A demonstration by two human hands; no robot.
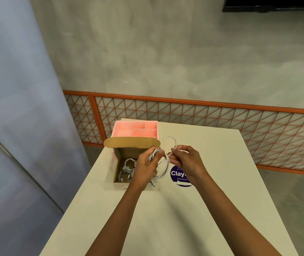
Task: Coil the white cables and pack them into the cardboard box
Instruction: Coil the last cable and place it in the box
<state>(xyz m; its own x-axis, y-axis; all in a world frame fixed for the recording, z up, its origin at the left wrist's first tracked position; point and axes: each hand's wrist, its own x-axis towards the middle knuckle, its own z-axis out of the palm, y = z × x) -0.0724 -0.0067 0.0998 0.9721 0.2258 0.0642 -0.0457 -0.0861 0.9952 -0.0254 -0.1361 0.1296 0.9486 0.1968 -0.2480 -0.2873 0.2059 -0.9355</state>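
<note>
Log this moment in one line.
left hand grips white cable coil | right hand pinches its loop | cardboard box open, cables inside

Half of purple sticker behind right hand

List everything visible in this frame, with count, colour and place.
table: one, off-white, fills the foreground
cardboard box: one, brown, flap open, on the table's left side
coiled cables: several, exact count unclear, white, inside the cardboard box
white cable: one, white, part coiled, held above the table
compartment tray: one, pink, just behind the box
round sticker: one, dark blue, on the table, partly hidden
mesh railing: one, orange, beyond the table
screen: one, black, top right corner
left hand: grips the coil, fingers curled round it
right hand: pinches the cable's loose loop
</note>
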